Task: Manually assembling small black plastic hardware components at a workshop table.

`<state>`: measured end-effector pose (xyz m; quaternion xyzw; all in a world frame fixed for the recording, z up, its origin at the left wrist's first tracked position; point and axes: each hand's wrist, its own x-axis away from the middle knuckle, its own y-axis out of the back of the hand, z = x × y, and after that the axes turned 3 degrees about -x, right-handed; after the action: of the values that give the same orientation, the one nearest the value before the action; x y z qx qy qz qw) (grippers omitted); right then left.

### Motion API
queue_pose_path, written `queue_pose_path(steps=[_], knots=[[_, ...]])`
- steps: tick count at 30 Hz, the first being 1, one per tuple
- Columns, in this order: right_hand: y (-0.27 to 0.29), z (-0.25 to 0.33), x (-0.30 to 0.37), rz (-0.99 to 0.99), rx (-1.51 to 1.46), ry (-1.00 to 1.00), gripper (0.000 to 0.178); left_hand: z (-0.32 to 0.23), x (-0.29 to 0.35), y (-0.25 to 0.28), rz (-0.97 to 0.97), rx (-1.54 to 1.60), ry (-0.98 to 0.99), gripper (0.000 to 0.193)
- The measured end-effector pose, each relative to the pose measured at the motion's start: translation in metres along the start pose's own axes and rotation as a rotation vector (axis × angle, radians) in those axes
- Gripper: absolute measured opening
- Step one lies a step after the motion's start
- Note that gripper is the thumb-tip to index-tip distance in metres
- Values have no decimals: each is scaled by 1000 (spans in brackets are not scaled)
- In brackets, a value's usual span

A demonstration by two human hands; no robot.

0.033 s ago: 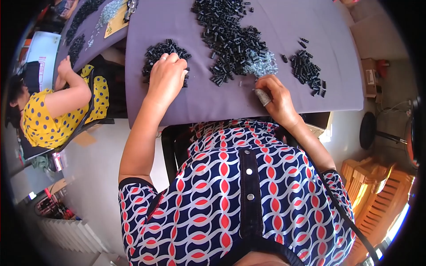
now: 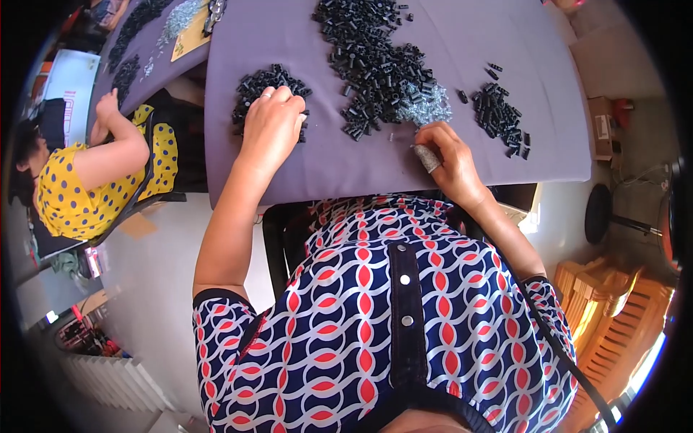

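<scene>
My left hand [image 2: 273, 119] rests at the near edge of a small heap of black cylindrical plastic pieces [image 2: 268, 76], its fingers bent down into them. A pale ring or band circles one finger, and the fingertips are hidden, so what they grip does not show. Just in front of a cluster of small silvery springs [image 2: 427, 105], my right hand [image 2: 451, 160] is closed in a pinch. Grey wrapping [image 2: 427, 157] covers its thumb. Anything between those fingertips is too small to make out. One loose spring [image 2: 391, 137] lies to the left of this hand.
A large heap of black pieces [image 2: 375, 68] runs up the middle of the grey cloth-covered table [image 2: 317, 169]. A smaller group of black pieces [image 2: 498, 115] lies at right. At far left, a person in yellow dotted clothing [image 2: 86, 184] sits by another table. Wooden furniture [image 2: 613, 310] stands lower right.
</scene>
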<state>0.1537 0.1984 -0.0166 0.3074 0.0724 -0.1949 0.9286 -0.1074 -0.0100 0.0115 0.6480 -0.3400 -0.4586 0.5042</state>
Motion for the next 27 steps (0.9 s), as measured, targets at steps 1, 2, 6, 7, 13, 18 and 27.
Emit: queue_pose_path(steps=[1, 2, 6, 7, 13, 18, 27], knots=[[1, 0, -1, -5, 2, 3, 29, -5, -2, 5, -4, -2, -4, 11], [1, -1, -2, -8, -70, -36, 29, -15, -4, 15, -31, 68, 20, 12], [12, 11, -6, 11, -298, -123, 26, -60, 1, 26, 1, 714, 204, 12], [13, 18, -10, 17, -324, -91, 26, -73, 5, 21, 19, 921, 251, 12], [20, 46, -21, 51, -268, 21, 21, -111, 10, 7, 155, 1342, 422, 13], [15, 44, -14, 78, -249, 42, 23, -119, 10, 8, 212, 1327, 396, 13], [12, 45, -7, 179, -187, -10, 25, -125, 23, -3, 182, 1353, 417, 13]])
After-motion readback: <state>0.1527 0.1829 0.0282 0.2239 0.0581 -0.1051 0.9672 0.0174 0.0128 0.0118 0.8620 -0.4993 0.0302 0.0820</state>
